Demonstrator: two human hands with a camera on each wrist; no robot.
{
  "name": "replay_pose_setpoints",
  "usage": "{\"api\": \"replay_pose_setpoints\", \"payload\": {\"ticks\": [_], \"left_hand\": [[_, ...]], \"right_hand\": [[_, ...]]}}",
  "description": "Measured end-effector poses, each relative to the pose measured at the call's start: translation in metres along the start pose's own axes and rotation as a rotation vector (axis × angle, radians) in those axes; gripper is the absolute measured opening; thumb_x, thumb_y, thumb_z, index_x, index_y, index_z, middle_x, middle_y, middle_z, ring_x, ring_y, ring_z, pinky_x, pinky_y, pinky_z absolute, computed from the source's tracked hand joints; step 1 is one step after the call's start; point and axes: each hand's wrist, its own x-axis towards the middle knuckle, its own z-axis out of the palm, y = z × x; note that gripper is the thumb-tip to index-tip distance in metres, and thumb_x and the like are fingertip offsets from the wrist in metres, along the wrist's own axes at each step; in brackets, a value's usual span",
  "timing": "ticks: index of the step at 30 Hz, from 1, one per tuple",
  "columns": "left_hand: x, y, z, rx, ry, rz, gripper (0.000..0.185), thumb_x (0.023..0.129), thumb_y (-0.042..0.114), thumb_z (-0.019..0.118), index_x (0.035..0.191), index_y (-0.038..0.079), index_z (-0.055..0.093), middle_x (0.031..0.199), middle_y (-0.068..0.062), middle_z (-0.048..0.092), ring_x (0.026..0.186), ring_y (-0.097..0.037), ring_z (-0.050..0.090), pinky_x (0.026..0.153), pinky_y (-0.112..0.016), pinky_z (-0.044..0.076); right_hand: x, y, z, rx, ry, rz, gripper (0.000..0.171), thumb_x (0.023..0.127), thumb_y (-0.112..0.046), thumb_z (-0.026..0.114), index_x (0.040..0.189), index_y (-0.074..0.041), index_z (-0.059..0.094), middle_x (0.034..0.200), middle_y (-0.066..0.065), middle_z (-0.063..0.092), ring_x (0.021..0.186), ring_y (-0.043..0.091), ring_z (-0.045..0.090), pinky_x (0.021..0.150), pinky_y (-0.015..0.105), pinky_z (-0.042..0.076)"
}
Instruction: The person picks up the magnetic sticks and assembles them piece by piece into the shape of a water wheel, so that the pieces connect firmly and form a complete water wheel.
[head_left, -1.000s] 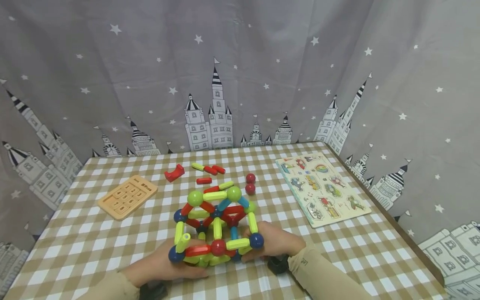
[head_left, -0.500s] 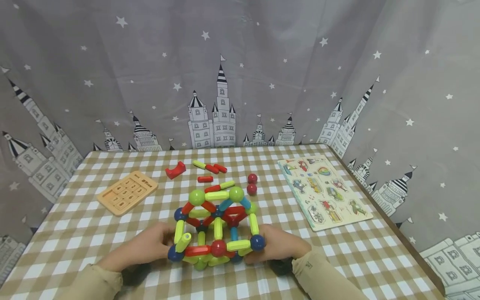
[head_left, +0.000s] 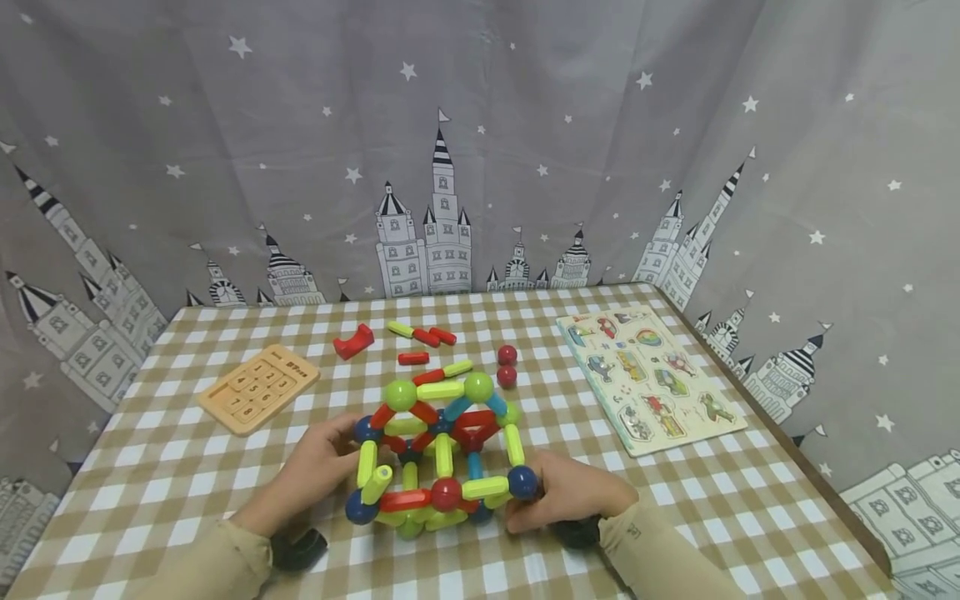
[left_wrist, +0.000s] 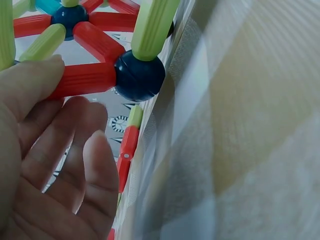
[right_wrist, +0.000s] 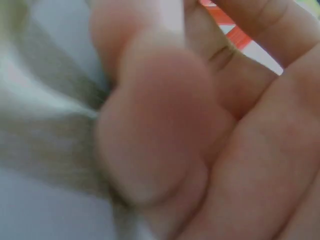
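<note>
Two hands steadied a rod-and-ball frame on the checked desk

The magnetic frame (head_left: 438,454) stood near the front edge of the desk (head_left: 675,517), bracketed from both sides, seemingly so the loosely joined rods and balls would not sag or slide. The left hand (head_left: 318,467) lay at its left face with fingers (left_wrist: 75,165) relaxed and nearly straight beside a red rod, holding nothing. The right hand (head_left: 573,492) curled against the lower right corner by a blue ball (head_left: 522,482), apparently cupping it, though whether it truly gripped I could not tell. Both forearms rested low, sleeves toward the near edge. Spare rods (head_left: 429,336), two red balls (head_left: 507,365), a wooden keypad toy (head_left: 258,387) and a peg puzzle (head_left: 648,379) lay farther back, out of the way.
</note>
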Motion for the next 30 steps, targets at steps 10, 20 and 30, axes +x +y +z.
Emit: {"api": "replay_pose_setpoints", "payload": {"ticks": [10,20,30], "left_hand": [[0.006,0.003,0.006,0.051,0.017,0.019,0.032,0.092,0.019,0.077,0.123,0.011,0.07,0.11,-0.005,0.076,0.094,-0.019,0.069,0.08,-0.029,0.055],[0.001,-0.007,0.004,0.02,0.029,0.061,0.03,0.093,0.013,0.075,0.122,0.005,0.069,0.106,-0.008,0.077,0.089,-0.014,0.07,0.078,-0.026,0.055],[-0.001,-0.011,0.006,0.006,0.038,0.057,0.027,0.092,0.019,0.078,0.116,0.01,0.071,0.102,-0.003,0.078,0.086,-0.014,0.07,0.076,-0.025,0.054]], "right_hand": [[-0.028,-0.024,0.023,0.018,-0.063,-0.158,0.015,0.097,-0.016,0.072,0.102,-0.003,0.079,0.092,0.005,0.078,0.075,-0.007,0.061,0.065,0.017,0.055],[0.011,-0.061,0.071,-0.859,0.082,-0.372,0.019,0.104,-0.024,0.06,0.118,-0.019,0.072,0.127,-0.004,0.069,0.095,-0.007,0.063,0.073,0.002,0.044],[0.021,-0.071,0.095,-1.214,0.076,-0.123,0.019,0.103,-0.036,0.06,0.097,-0.023,0.072,0.091,-0.012,0.06,0.054,-0.002,0.038,0.045,0.014,0.03]]}}
